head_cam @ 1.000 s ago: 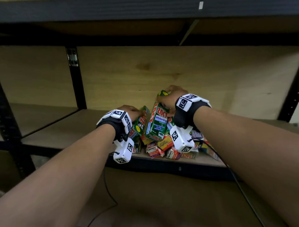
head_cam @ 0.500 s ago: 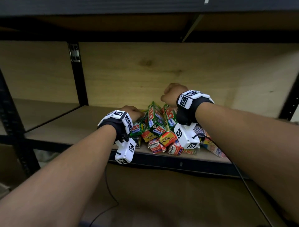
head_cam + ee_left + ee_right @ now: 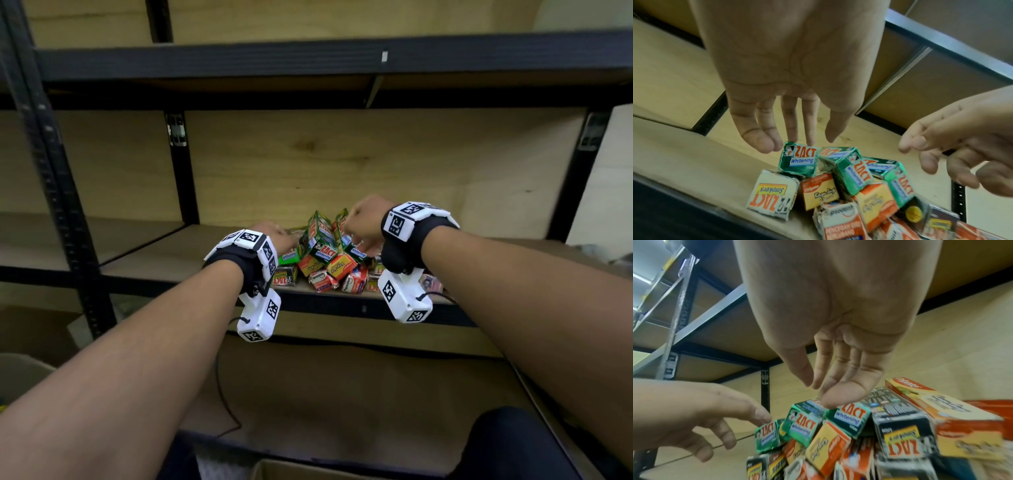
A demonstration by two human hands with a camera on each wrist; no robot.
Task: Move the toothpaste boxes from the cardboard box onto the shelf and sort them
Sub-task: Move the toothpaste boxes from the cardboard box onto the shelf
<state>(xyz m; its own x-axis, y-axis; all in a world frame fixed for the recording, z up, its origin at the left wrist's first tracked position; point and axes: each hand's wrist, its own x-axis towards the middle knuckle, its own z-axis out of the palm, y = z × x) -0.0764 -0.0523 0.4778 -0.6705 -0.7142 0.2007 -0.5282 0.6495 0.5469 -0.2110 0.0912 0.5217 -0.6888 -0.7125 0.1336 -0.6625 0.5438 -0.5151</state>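
Both wrist views show each hand (image 3: 789, 68) (image 3: 838, 313) empty above the boxes (image 3: 838, 186).

Green, orange-yellow toothpaste boxes (image 3: 849, 186)

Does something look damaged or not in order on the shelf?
Yes. The toothpaste boxes lie in a jumbled pile on the shelf, tilted every way. The white Zact Smokers box has crumpled, torn edges.
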